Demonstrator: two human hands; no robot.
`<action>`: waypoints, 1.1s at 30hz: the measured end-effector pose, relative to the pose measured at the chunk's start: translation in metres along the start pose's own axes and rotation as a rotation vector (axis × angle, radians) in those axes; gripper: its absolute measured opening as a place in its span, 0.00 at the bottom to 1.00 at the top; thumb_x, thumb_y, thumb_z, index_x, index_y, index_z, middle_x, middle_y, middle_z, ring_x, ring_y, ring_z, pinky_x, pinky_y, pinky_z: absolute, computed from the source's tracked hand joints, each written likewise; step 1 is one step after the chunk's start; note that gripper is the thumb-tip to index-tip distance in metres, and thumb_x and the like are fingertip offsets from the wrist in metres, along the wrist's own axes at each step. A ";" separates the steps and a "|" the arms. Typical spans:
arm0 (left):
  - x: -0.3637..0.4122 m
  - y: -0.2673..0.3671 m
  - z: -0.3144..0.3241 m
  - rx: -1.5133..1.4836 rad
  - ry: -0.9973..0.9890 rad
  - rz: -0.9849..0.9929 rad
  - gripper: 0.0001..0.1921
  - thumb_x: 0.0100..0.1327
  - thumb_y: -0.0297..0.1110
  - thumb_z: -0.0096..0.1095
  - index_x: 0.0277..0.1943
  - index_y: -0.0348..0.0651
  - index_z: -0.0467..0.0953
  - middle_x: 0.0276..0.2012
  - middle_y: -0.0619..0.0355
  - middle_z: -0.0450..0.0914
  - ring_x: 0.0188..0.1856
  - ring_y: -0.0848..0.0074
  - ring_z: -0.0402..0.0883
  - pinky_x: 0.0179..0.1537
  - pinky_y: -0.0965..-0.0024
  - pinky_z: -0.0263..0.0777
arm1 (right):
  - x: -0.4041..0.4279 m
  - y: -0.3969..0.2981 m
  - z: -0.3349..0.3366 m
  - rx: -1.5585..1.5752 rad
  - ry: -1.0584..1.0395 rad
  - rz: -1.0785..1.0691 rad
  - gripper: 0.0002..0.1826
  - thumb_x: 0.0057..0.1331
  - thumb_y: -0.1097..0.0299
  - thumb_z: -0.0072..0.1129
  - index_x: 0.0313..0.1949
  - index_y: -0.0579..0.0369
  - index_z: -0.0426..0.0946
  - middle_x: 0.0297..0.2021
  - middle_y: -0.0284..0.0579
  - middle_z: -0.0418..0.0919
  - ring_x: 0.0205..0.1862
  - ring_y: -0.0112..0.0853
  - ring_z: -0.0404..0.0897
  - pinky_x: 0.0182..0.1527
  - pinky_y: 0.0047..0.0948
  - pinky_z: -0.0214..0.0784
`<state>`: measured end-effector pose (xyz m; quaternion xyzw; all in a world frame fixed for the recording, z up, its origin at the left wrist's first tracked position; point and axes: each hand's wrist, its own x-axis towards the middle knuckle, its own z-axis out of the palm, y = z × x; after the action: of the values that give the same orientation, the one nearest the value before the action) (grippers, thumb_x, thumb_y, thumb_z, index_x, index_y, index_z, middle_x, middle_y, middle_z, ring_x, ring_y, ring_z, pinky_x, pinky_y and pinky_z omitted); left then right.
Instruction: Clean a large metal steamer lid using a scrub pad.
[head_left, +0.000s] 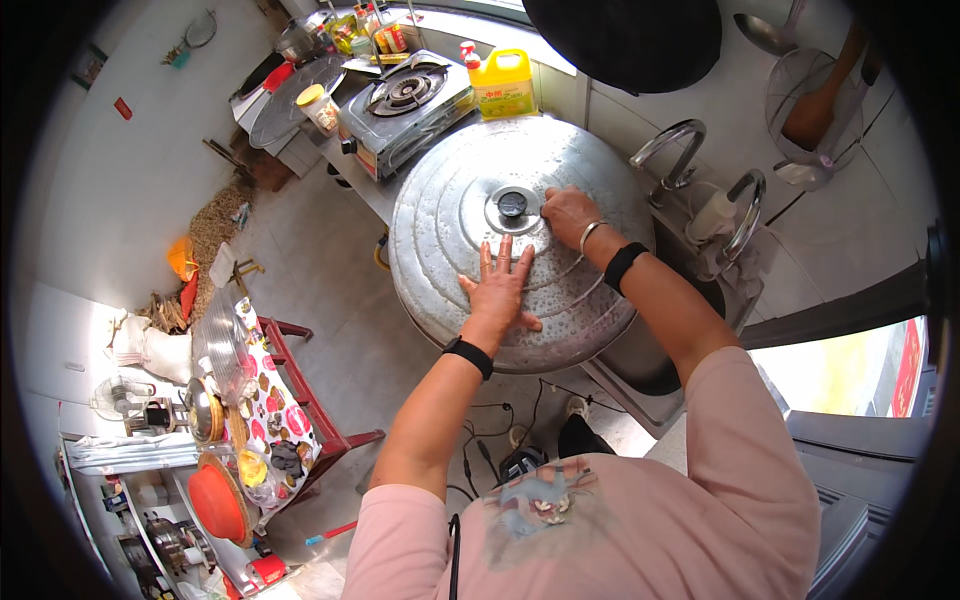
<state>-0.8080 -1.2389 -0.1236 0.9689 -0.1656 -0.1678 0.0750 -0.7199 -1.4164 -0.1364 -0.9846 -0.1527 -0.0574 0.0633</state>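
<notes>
A large domed metal lid (442, 195), wet with water drops, lies over the counter edge and part of the sink, its black knob (512, 204) upward. My left hand (501, 289) rests on it below the knob, palm down with fingers spread. Just right of the knob, my right hand (571, 214) is curled against the lid with its fingers bent. Whether it grips a small thing there is hidden. Each wrist wears a black band, and the right one also has a bangle.
Beyond the lid stand a gas stove (409, 94) and a yellow jug (506, 84). Two curved taps, one a chrome faucet (679, 154), rise at the right by the metal sink (652, 352). A red wooden stool (315, 397) is lower left; cables (480, 442) lie on the floor.
</notes>
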 end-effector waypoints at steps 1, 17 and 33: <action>0.001 0.001 0.000 -0.006 -0.008 0.005 0.70 0.21 0.50 0.86 0.73 0.72 0.47 0.76 0.58 0.39 0.76 0.50 0.35 0.59 0.21 0.49 | 0.001 -0.002 0.001 0.001 0.001 0.002 0.07 0.59 0.72 0.56 0.29 0.59 0.83 0.41 0.45 0.79 0.45 0.45 0.79 0.48 0.35 0.74; -0.001 -0.013 0.010 -0.071 0.077 0.033 0.67 0.20 0.49 0.86 0.71 0.77 0.53 0.76 0.53 0.40 0.76 0.53 0.35 0.61 0.23 0.47 | 0.001 -0.006 0.007 0.002 -0.032 -0.053 0.07 0.59 0.72 0.54 0.32 0.56 0.83 0.39 0.45 0.79 0.43 0.45 0.79 0.49 0.37 0.73; -0.002 -0.010 0.005 -0.043 0.055 0.006 0.68 0.22 0.47 0.86 0.72 0.75 0.51 0.75 0.52 0.41 0.76 0.53 0.36 0.60 0.23 0.48 | -0.006 -0.023 0.011 0.052 -0.055 0.014 0.06 0.56 0.72 0.58 0.31 0.58 0.83 0.39 0.47 0.79 0.43 0.46 0.80 0.46 0.39 0.75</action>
<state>-0.8089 -1.2294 -0.1291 0.9708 -0.1629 -0.1442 0.1010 -0.7322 -1.3947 -0.1454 -0.9849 -0.1487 -0.0261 0.0852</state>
